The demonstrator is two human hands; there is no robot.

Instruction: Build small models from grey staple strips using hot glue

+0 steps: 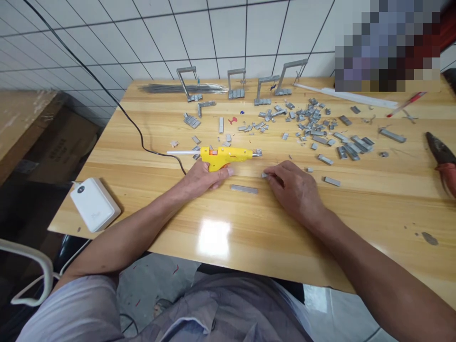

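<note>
My left hand (206,179) is closed round the handle of a yellow hot glue gun (231,156), its nozzle pointing right. A clear glue stick (183,153) juts from the gun's rear. Between the thumb and fingertips of my right hand (295,187) is a small grey metal piece (264,175), mostly covered by the fingers. A longer flat grey strip (244,189) lies on the table between my hands, touched by neither. Many loose grey pieces (313,114) are heaped beyond my right hand.
Several small grey frames (237,85) stand along the back beside a bundle of thin wires (160,89). Red-handled pliers (441,156) lie at the right edge, a white power bank (95,204) at the left. A black cable (131,121) runs across to the gun. A red pen (406,104) lies back right.
</note>
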